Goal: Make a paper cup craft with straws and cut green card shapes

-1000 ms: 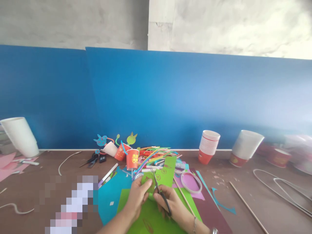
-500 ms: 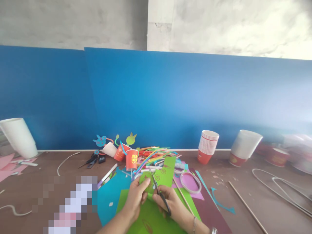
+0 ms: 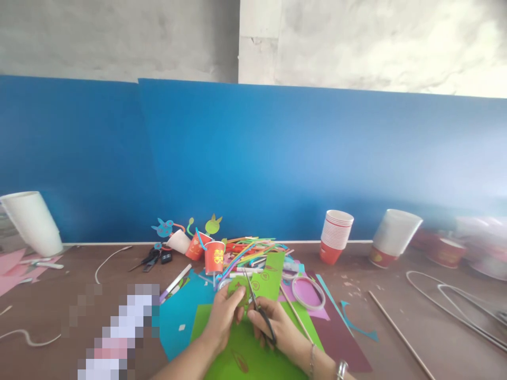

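Note:
My left hand (image 3: 222,315) pinches a rounded green paper piece (image 3: 236,287) that bears drawn marks, thumb on top. In my right hand (image 3: 277,323) is a pair of scissors with black handles (image 3: 268,323), fingers wrapped round the grips. The blades point up and away, along the right edge of the green piece. Behind them stretches a green paper strip (image 3: 273,269) with small red-brown outlines; whether it joins the held piece I cannot tell. Under both hands lies a larger green sheet (image 3: 222,364) with a leaf-like outline drawn on it.
Red paper cups (image 3: 214,258) with paper animal heads stand behind my hands, beside a heap of coloured pipe cleaners (image 3: 253,250). Stacked cups (image 3: 336,237) stand at back right. A roll of tape (image 3: 308,293), a wooden stick (image 3: 400,333) and blue paper (image 3: 178,322) lie around.
The scissors and both hands stay almost in place, with the blades still at the green piece's edge. The whole view has shifted very slightly.

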Available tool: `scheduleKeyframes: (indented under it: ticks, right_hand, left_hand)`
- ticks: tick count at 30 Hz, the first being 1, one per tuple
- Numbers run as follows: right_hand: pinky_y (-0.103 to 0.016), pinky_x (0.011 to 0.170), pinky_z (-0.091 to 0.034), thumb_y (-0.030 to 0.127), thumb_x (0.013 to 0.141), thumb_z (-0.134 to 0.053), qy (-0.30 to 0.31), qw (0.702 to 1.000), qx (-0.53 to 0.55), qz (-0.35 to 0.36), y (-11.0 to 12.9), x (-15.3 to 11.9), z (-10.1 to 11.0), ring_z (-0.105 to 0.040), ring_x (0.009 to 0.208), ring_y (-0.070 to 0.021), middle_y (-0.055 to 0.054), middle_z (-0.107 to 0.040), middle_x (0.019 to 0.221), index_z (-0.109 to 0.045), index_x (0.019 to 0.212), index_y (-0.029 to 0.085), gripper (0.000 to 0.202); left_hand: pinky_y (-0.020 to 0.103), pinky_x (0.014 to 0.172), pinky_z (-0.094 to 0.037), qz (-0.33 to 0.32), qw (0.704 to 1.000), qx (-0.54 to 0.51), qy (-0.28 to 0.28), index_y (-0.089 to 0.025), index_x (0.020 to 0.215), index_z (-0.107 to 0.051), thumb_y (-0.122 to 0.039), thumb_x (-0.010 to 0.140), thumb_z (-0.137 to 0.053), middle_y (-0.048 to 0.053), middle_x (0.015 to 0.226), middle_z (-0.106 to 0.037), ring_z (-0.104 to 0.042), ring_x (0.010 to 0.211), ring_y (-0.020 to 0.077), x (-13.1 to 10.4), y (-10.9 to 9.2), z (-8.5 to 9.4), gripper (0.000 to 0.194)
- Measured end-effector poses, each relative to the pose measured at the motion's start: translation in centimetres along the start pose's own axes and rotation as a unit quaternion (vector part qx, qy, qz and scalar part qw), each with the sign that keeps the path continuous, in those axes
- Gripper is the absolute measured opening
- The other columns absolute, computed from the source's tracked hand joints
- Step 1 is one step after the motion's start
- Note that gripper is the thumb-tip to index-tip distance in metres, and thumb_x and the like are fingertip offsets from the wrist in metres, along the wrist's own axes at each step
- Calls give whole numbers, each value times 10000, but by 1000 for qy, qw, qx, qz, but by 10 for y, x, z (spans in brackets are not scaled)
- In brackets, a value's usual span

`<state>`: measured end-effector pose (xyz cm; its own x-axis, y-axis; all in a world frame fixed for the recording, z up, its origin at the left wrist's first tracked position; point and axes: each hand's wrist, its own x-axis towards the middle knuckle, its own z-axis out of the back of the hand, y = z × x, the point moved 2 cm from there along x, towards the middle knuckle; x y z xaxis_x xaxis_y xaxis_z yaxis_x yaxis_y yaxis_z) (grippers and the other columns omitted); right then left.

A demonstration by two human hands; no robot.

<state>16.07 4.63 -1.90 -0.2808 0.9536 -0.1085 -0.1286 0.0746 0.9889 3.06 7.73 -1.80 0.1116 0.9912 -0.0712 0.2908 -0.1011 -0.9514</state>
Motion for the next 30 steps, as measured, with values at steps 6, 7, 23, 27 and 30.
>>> scheduleKeyframes:
  ticks: [6,7,23,27,30]
  right_hand:
    - [-152,281,-245,638,692,-639,-7,1000,-21,3,2,0,1,-431,331,-58,63,-524,466,-554,776,158,494]
    - [-153,282,-245,630,692,-645,-10,1000,-22,4,2,0,1,-431,330,-58,65,-522,463,-552,772,161,485]
    - [-146,301,-276,648,679,-648,4,1000,16,19,0,0,2,-492,362,-68,49,-574,515,-539,802,156,519]
    - [-145,296,-271,662,697,-625,3,1000,13,22,-4,2,2,-472,349,-60,58,-551,503,-533,799,159,521]
    - [-144,291,-264,687,701,-600,1,1000,6,26,-3,2,2,-444,340,-54,66,-530,489,-535,807,162,540]
  left_hand:
    - [172,358,-221,-7,1000,-20,-8,-174,749,-533,-410,657,-720,-102,526,-430,-343,356,30,0,-2,-1,315]
    - [171,359,-224,-9,1000,-21,-6,-174,751,-531,-411,662,-717,-102,524,-428,-342,357,30,0,-1,-1,314]
    - [181,383,-165,-9,999,-2,31,-175,671,-498,-430,644,-717,-113,470,-374,-260,363,24,-1,-2,-1,338]
    - [178,388,-167,-5,999,-4,38,-173,712,-512,-425,660,-707,-106,503,-399,-273,375,25,2,1,1,323]
    - [177,384,-167,-3,999,-5,35,-172,717,-520,-423,657,-713,-99,515,-420,-280,373,24,3,2,2,322]
